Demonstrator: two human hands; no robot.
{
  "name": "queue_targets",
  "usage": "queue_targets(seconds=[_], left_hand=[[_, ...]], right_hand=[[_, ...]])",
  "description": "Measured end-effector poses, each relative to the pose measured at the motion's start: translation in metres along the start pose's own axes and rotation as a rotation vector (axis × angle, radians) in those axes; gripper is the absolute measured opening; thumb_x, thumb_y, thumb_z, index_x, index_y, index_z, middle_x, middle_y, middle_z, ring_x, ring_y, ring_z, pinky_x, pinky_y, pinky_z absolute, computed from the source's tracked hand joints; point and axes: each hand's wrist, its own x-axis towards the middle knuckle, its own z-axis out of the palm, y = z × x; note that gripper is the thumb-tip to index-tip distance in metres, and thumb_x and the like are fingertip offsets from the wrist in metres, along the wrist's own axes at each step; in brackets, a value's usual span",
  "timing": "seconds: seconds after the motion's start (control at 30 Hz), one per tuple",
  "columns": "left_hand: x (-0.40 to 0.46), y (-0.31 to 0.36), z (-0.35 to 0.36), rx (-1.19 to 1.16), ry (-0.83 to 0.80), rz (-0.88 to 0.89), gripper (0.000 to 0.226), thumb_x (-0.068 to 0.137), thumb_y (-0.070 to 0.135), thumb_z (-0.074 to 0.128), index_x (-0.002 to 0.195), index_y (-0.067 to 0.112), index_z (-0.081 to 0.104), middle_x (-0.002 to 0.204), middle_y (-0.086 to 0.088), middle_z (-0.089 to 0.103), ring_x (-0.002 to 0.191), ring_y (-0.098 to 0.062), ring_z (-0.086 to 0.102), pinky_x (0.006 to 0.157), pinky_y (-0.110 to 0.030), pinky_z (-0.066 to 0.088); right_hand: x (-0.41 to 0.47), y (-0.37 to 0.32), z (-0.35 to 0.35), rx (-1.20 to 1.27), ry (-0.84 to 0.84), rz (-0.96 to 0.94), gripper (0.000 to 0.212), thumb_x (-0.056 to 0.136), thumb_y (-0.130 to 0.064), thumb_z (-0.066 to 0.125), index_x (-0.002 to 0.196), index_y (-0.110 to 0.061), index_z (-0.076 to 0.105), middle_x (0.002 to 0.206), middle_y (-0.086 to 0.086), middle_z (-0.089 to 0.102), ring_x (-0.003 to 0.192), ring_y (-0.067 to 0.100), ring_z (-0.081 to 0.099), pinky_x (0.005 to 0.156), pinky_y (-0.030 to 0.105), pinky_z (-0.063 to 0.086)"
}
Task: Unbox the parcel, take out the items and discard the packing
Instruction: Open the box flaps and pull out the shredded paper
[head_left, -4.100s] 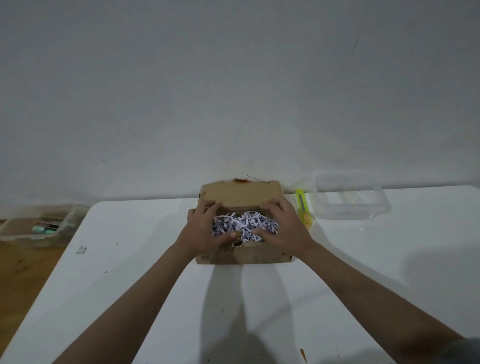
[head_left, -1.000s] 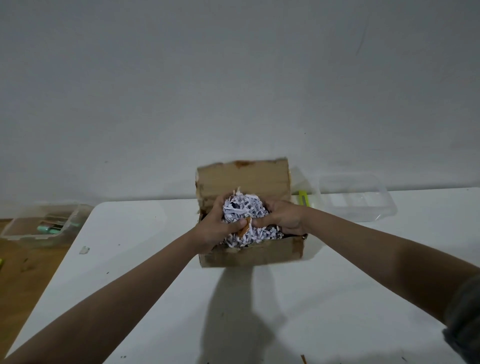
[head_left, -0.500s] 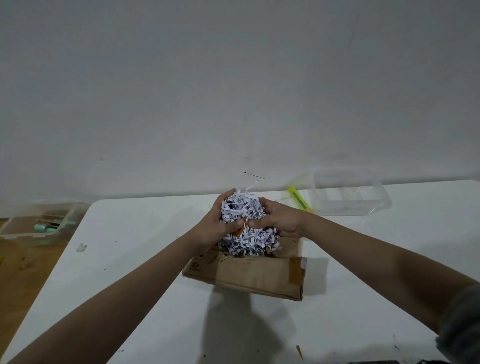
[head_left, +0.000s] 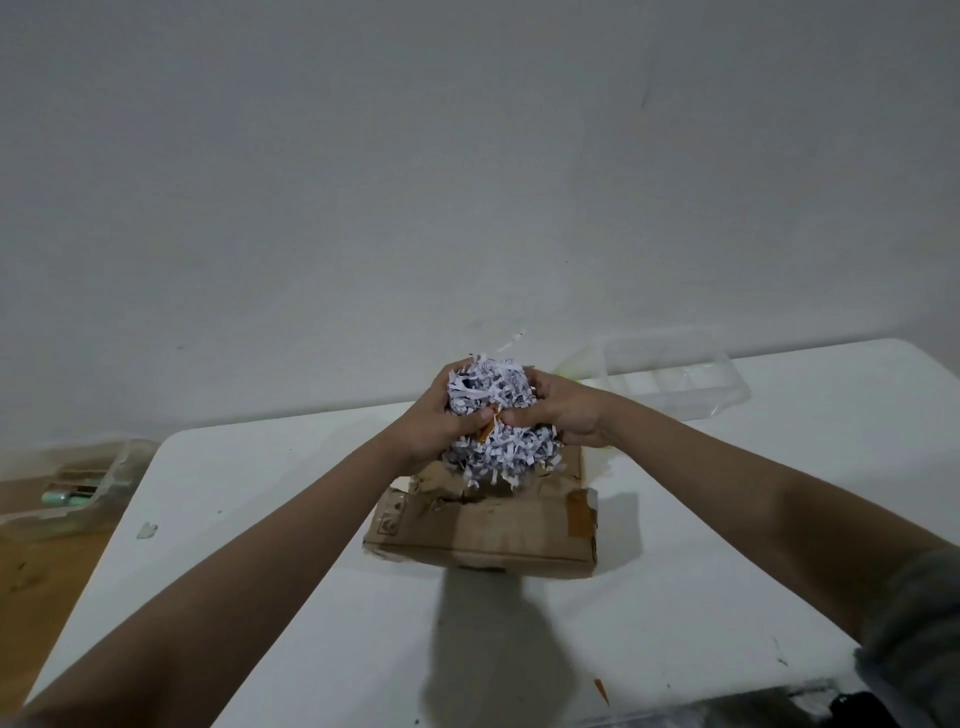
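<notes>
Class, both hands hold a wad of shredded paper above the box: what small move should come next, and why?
Probably carry the shredded paper sideways clear of the cardboard box: the left hand and right hand clasp it, strands dangle loose, and something orange shows inside.

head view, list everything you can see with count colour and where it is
shredded paper: one clump, white-grey, held above the box
cardboard box: one, brown, mid table
orange item: one, partly hidden in the shreds, cannot tell what
clear plastic tub: one, far right of table
yellow-green object: one, beside that tub, mostly hidden
clear bin: one, on the floor at left
table: one, white
left hand: gripping the clump
right hand: gripping the clump
</notes>
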Motion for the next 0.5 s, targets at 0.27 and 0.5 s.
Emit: queue_targets(seconds=[0.27, 0.5], left_hand=[[0.027, 0.040, 0.032, 0.062, -0.091, 0.061, 0.060, 0.088, 0.005, 0.059, 0.137, 0.022, 0.028, 0.117, 0.001, 0.053, 0.106, -0.016, 0.055, 0.085, -0.026, 0.052], [0.048, 0.045, 0.109, 0.039, -0.113, 0.044, 0.062, 0.087, 0.006, 0.062, 0.137, 0.023, 0.030, 0.120, -0.002, 0.055, 0.110, -0.019, 0.055, 0.092, -0.035, 0.049]], right_hand=[[-0.035, -0.027, -0.033, -0.028, 0.103, -0.031, 0.055, 0.087, 0.003, 0.060, 0.135, -0.014, 0.040, 0.122, 0.007, 0.061, 0.106, 0.022, 0.063, 0.090, 0.039, 0.054], [-0.099, -0.022, -0.086, -0.027, 0.145, -0.008, 0.052, 0.086, 0.000, 0.061, 0.132, -0.017, 0.043, 0.125, 0.012, 0.060, 0.112, 0.032, 0.062, 0.093, 0.050, 0.051]])
